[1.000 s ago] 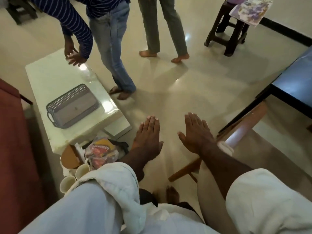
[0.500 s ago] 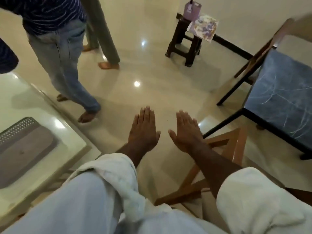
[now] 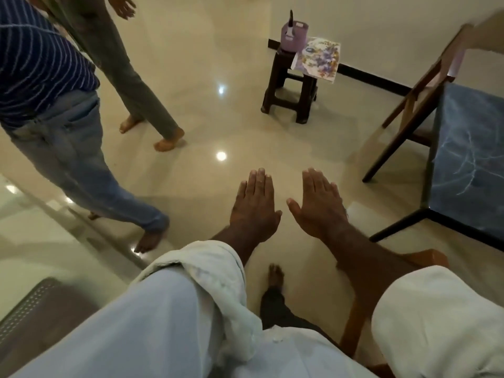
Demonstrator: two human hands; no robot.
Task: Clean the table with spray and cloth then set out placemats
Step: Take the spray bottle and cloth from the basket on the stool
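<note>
Since a second ago the view has swung right: the white low table (image 3: 41, 241) with its grey perforated tray (image 3: 35, 317) has slid to the lower-left corner, and the blue-topped table (image 3: 469, 159) and the dark stool (image 3: 291, 94) now fill the right and top. The left hand (image 3: 255, 208) and right hand (image 3: 317, 205) hover flat, palms down, fingers spread wide, holding nothing, over bare floor.

Judging from this, cleaning has not begun; this looks like the opening pose. What seems to be the spray, a purple container (image 3: 293, 34), stands on the stool beside a floral printed cloth or mat (image 3: 319, 57); which it is I cannot tell. The next move calls for stepping to the stool and taking both.

The path forward is open floor. Two bystanders, one in jeans (image 3: 81, 173), one in grey trousers (image 3: 136, 85), stand left. A wooden chair (image 3: 409, 105) and the blue table's black frame edge crowd the right.
</note>
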